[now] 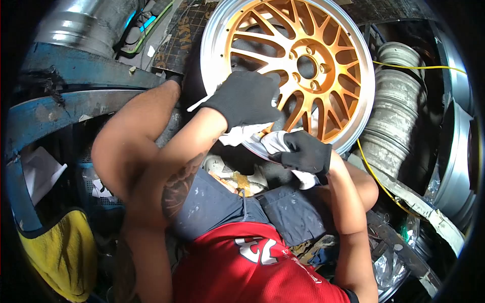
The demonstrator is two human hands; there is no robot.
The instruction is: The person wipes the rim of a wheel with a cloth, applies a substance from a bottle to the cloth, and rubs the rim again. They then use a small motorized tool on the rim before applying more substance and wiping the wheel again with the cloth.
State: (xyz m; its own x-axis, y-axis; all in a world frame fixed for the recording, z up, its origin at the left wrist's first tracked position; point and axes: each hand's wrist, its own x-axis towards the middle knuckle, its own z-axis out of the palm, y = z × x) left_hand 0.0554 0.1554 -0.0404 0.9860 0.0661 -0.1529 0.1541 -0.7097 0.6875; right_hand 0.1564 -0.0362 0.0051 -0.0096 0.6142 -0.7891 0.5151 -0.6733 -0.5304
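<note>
A wheel rim with gold mesh spokes and a polished silver lip stands tilted in front of my knees. My left hand, in a black glove, is closed over the lower left of the wheel, with white cloth bunched under it. Beside it, at the bottom of the lip, my right hand, gloved in black too, grips white cloth between thumb and fingers. A loose end of cloth hangs below the right hand. The left fingertips are partly hidden against the spokes.
Several bare silver rims are stacked on the right, with a yellow cord running past them. A blue metal frame spans the left side. Over it hangs a yellow towel. A large metal cylinder sits at upper left.
</note>
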